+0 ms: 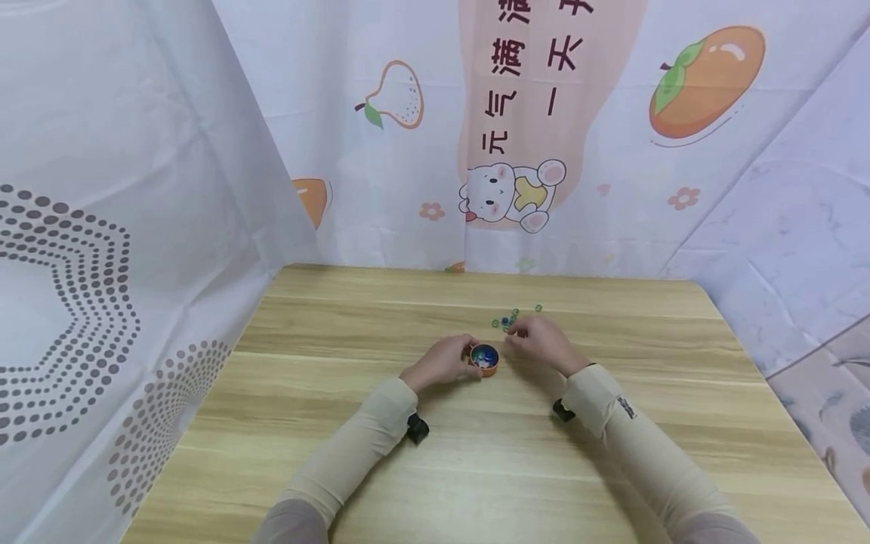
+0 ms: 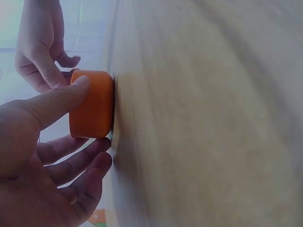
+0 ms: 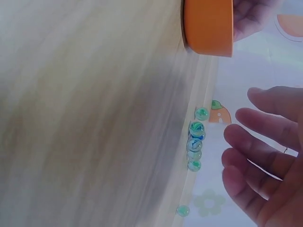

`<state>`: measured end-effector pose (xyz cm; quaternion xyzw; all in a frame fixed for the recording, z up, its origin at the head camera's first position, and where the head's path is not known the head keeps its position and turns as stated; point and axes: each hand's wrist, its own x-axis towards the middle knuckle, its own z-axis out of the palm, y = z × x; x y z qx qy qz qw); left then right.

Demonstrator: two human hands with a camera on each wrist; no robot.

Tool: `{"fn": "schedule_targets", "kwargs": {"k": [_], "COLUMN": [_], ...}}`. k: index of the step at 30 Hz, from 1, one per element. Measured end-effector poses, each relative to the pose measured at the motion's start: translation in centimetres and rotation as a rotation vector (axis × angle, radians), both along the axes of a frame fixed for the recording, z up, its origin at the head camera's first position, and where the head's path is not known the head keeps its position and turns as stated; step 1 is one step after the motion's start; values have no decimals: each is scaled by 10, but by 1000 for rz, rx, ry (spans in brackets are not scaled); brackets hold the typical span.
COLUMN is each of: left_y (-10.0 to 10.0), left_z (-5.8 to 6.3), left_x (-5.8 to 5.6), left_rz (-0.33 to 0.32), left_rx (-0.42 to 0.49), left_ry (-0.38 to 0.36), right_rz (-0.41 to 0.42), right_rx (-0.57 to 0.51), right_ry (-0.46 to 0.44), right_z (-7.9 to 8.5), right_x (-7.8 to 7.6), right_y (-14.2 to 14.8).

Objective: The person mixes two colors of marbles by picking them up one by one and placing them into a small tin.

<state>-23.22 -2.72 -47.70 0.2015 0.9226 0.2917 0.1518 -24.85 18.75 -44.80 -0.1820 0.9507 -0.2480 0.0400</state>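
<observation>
My left hand [image 1: 447, 360] grips the side of a small round orange bowl [image 1: 486, 372], its thumb on one side and fingers on the other. The bowl [image 2: 97, 106] stands upright on the table, and green and blue marbles [image 1: 484, 355] show inside it. To the right of the bowl is my right hand [image 1: 544, 344], its fingers loosely bent and apart. In the right wrist view nothing shows between those fingers [image 3: 236, 137]. Several glass marbles [image 3: 194, 144], clear with green and blue swirls, lie on the table just beyond the right hand.
The wood-grain table [image 1: 435, 468] reaches back to a white printed curtain [image 1: 408, 166]. One green marble [image 1: 538, 308] lies apart from the cluster, farther right. Patterned cloth [image 1: 170, 189] hangs along the left side.
</observation>
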Motion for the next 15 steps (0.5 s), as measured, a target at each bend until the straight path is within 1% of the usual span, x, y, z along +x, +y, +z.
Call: {"fn": "schedule_targets", "kwargs": {"k": [13, 15], "left_y": [1, 1], "left_z": [0, 0], "left_x": [0, 1], "left_rz": [8, 7], "left_rx": [-18, -19], "left_ry": [3, 5], "right_rz": [-55, -75], "right_rx": [-40, -26], "right_ry": [23, 35], "right_z": [0, 0], "right_x": [-8, -9], "right_y": [10, 12]}}
